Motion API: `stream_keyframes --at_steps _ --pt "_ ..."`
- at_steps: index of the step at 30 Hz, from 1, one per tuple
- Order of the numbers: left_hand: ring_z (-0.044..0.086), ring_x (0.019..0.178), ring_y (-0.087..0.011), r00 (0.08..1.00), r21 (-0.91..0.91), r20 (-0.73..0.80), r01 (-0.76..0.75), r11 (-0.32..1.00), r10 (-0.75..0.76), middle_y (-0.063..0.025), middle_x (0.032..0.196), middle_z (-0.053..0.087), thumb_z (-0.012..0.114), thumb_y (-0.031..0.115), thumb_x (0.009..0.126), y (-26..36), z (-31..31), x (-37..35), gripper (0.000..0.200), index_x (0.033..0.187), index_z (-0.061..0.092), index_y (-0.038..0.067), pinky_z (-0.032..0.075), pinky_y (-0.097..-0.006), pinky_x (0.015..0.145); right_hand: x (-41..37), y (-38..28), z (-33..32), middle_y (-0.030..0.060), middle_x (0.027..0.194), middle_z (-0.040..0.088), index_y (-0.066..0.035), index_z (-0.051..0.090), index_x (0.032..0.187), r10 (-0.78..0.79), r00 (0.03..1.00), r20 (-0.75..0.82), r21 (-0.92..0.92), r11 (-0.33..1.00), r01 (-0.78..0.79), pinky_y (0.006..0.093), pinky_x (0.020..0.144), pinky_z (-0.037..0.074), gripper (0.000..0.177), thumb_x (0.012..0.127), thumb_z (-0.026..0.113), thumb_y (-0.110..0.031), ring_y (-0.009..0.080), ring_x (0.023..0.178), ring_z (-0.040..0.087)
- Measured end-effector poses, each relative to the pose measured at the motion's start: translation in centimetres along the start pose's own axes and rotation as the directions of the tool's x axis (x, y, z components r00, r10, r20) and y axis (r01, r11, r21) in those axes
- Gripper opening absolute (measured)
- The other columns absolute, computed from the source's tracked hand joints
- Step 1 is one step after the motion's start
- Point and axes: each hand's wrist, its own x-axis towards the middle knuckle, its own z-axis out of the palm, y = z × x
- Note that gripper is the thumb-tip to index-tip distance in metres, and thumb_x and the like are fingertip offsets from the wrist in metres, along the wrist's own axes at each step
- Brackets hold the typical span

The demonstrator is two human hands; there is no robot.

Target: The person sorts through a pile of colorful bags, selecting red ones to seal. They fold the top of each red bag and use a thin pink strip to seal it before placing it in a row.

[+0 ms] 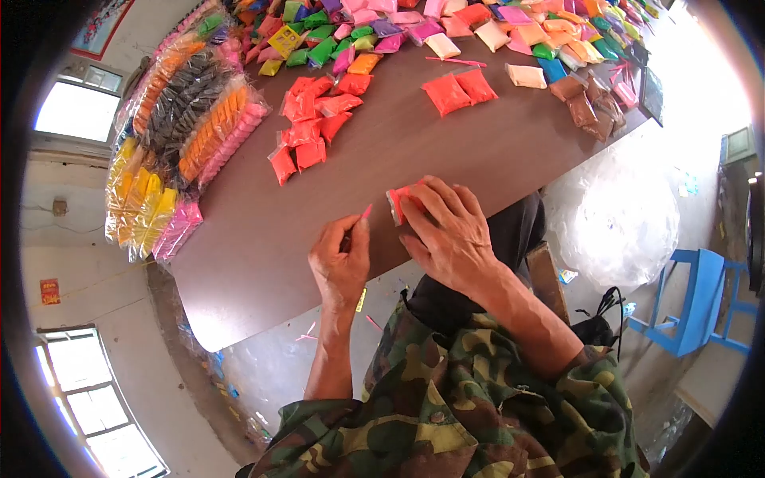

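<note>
Looking at this one, what's each hand got hold of?

Reply: The right hand [446, 235] is curled over a small red packet [398, 201], fingers closed on it, pinning it to the brown table [446, 151] close to the near edge. The left hand [341, 259] is pinched shut round a thin pink stick [366, 213], which pokes up towards the packet. The tip sits just beside it, but I honestly can't tell if they touch.

OP: And the rest of the table?

Reply: Loads of stuff lol. There's a loose pile of red packets [311, 127] further up on the left, and two orange-red packets [460, 89] lie side by side past the middle. A big mixed spread of coloured packets [446, 24] covers the far end, with some brown packets [586, 99] near the right edge. Along the left side lie long bundles wrapped in clear plastic [191, 119], in orange, black, yellow and pink. Off the table on the right there's a big clear plastic bag [613, 215] and a blue chair [693, 303] beyond it. The person's wearing a camouflage jacket [470, 398].
</note>
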Motion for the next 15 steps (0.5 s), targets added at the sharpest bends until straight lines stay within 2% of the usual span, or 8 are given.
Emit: stream_keyframes --at_steps 3,6,12,15 --pt "0.069 0.077 -0.0157 0.999 0.042 0.039 -0.031 0.999 0.029 -0.0111 0.092 0.076 0.079 0.011 0.099 0.9 0.9 -0.2 0.014 0.109 0.081 0.001 0.055 -0.0317 0.069 0.3 0.2 0.1 0.0122 0.129 0.059 -0.01 0.068 0.131 -0.041 0.998 -0.038 0.002 0.999 0.042 0.052 0.109 0.045 0.054 0.082 0.088 -0.022 0.0343 0.135 0.055" --pt "0.069 0.075 -0.0177 0.998 0.014 0.047 0.032 0.999 -0.033 -0.0115 0.092 0.076 0.08 0.01 0.098 1.3 1.7 -0.4 0.014 0.108 0.081 0.001 0.055 -0.0332 0.069 0.3 0.3 -0.1 0.0125 0.123 0.059 -0.011 0.069 0.127 -0.051 0.999 -0.01 0.007 0.999 0.051 0.05 0.103 0.047 0.05 0.082 0.088 -0.023 0.0338 0.127 0.059" --pt "0.07 0.075 -0.0205 0.995 0.031 0.101 -0.006 1.0 0.003 -0.0137 0.092 0.075 0.08 0.007 0.098 1.9 1.6 0.6 0.012 0.108 0.081 0.001 0.055 -0.0353 0.07 0.8 0.1 0.3 0.0112 0.117 0.06 -0.009 0.073 0.113 -0.033 0.999 0.008 -0.02 0.999 0.033 0.0467 0.09 0.05 0.037 0.082 0.087 -0.024 0.0308 0.111 0.064" --pt "0.074 0.076 -0.0299 0.984 0.031 0.166 -0.067 0.997 0.061 -0.0152 0.095 0.075 0.078 0.006 0.097 1.3 1.8 1.0 0.011 0.107 0.08 0.004 0.057 -0.0398 0.069 1.2 0.1 0.4 0.0105 0.115 0.06 -0.009 0.075 0.107 -0.018 0.999 0.03 -0.03 0.999 0.019 0.0455 0.086 0.051 0.031 0.082 0.086 -0.023 0.0299 0.108 0.064"
